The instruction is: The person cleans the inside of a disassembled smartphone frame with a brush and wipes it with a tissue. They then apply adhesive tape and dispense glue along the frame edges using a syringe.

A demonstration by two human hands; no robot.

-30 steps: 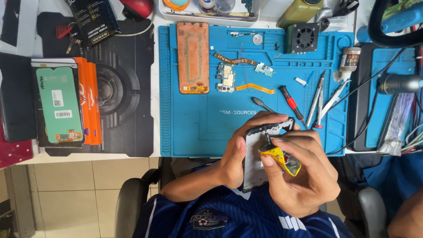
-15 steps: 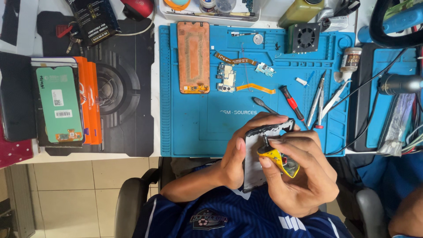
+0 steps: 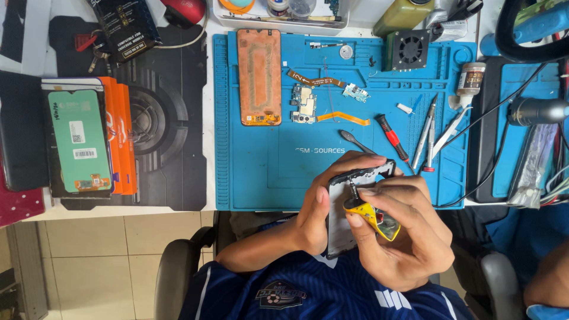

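The right hand (image 3: 409, 237) is closed around a small yellow-handled screwdriver (image 3: 368, 213), thumb and fingers pinching its grip, with the dark tip pointing up and away from the palm onto the phone frame (image 3: 349, 207). That frame, black-edged with a pale inner face, stands just to the left of the right hand and touches the driver's tip near its upper edge. The left hand (image 3: 323, 204) is wrapped around the frame from the other side, thumb pressed on its near face and fingers curled over the top rim, so the frame sits clamped between the two hands above the person's lap.

Just beyond the fingertips of both hands lies the blue work mat (image 3: 261, 172). A black spudger (image 3: 354, 141) and a red-handled screwdriver (image 3: 392, 137) rest on it a little past the left hand's knuckles, with metal tweezers (image 3: 428, 133) to the right of them. Farther out from the hands lie a small circuit board (image 3: 303, 105) with an orange flex strip (image 3: 342, 117) beside it, and an orange-backed phone panel (image 3: 259, 77) upright to their left. Well off to the left of the left hand, on a black pad, lies a green-faced screen panel (image 3: 80, 141).
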